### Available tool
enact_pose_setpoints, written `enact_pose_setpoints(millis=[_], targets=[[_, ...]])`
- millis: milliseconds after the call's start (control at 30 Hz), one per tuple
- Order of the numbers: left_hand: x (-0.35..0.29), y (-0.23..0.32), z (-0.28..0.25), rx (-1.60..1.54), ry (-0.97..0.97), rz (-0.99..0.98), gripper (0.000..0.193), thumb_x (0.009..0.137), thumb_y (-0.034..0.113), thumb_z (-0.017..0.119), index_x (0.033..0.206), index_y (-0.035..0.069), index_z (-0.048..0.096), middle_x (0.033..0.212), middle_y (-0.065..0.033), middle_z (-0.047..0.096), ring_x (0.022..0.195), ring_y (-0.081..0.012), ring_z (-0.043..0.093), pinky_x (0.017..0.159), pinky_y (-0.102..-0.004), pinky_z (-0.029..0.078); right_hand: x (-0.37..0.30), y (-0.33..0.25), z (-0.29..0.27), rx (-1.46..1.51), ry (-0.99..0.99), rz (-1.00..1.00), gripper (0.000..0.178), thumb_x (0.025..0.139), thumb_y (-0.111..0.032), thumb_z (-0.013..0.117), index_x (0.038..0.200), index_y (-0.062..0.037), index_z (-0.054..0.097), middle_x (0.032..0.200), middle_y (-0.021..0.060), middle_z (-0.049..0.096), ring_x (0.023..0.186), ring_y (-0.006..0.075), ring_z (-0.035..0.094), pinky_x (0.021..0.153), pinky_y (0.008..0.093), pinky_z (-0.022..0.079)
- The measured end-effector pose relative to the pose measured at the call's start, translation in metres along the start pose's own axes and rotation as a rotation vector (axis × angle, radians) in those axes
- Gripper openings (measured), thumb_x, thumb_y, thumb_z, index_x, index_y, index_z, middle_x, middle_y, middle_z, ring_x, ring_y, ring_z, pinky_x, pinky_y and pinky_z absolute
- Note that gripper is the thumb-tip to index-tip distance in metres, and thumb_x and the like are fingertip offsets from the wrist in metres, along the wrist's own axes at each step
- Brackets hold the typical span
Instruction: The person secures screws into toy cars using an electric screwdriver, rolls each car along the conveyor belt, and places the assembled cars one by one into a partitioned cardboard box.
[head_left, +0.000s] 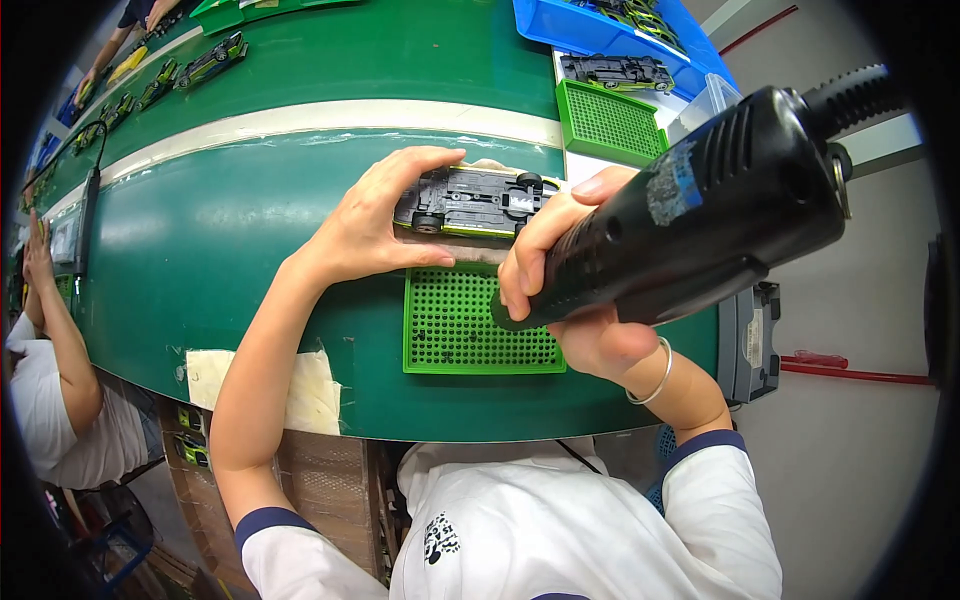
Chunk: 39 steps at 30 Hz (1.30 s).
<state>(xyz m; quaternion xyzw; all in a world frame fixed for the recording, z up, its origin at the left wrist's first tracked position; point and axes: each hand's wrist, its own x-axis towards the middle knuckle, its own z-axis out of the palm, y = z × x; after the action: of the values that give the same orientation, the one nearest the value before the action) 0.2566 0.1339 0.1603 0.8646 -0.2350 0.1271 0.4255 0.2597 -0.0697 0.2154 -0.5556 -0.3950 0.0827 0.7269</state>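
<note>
My left hand (pixel 375 215) is closed round one end of a toy car (pixel 470 203), thumb on its near side and fingers on its far side. The car lies upside down, showing a black underside with wheels and a thin yellow-green edge. My right hand (pixel 560 255) grips a black electric screwdriver (pixel 690 210), tilted, with a cable at its upper end. Its tip is hidden, so I cannot tell whether it touches the car. Just nearer than the car lies a green perforated tray (pixel 480 320) with small dark pieces in its holes.
Another green perforated tray (pixel 612 122) stands at the far right, by an upturned toy car (pixel 618 72) and a blue bin (pixel 620 35) of cars. More toy cars (pixel 210 60) line the far belt. A co-worker's arm (pixel 55 310) is at the left. A grey case (pixel 750 345) sits at right.
</note>
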Motion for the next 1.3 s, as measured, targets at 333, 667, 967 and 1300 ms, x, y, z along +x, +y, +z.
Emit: enact_pose_setpoints(millis=[333,667,967,1300], targets=[[0.001,0.053,0.020,0.192,-0.006,0.191,0.022,0.057,0.023,0.076,0.074,0.017,0.062,0.112,-0.0012,0.054,0.117,-0.0223,0.042,0.104,-0.0508,0.014,0.024,-0.020,-0.022,0.090,-0.148,-0.241,0.095,0.055,-0.079,0.043,0.118,-0.0111,0.020,0.067,0.0062,0.046,0.047,0.0169,0.050,0.047,0.0275,0.046],[0.000,0.056,0.032,0.111,0.083,0.145,0.016,0.063,0.021,0.073,0.067,0.015,0.059,0.099,0.0039,0.060,0.110,-0.0194,0.047,0.103,-0.0516,0.014,0.034,-0.033,-0.028,0.093,-0.103,-0.327,0.098,0.056,-0.081,0.038,0.122,-0.0113,0.020,0.068,0.0060,0.045,0.048,0.0162,0.049,0.048,0.0276,0.045],[0.000,0.059,0.036,0.102,0.098,0.066,0.016,0.062,0.018,0.073,0.068,0.014,0.058,0.099,0.0033,0.061,0.109,-0.0187,0.048,0.104,-0.0493,0.014,0.036,-0.047,-0.030,-0.007,0.073,-0.266,0.097,0.058,-0.081,0.037,0.123,-0.0107,0.021,0.069,0.0062,0.044,0.048,0.0155,0.049,0.049,0.0280,0.045],[0.012,0.055,0.022,0.505,0.125,-0.002,0.048,0.061,0.026,0.074,0.104,0.016,0.056,0.124,-0.0083,0.045,0.119,-0.0261,0.039,0.103,-0.0527,0.012,0.040,-0.053,-0.040,-0.119,0.254,-0.193,0.097,0.060,-0.081,0.036,0.124,-0.0100,0.021,0.070,0.0065,0.044,0.049,0.0147,0.048,0.050,0.0283,0.044]])
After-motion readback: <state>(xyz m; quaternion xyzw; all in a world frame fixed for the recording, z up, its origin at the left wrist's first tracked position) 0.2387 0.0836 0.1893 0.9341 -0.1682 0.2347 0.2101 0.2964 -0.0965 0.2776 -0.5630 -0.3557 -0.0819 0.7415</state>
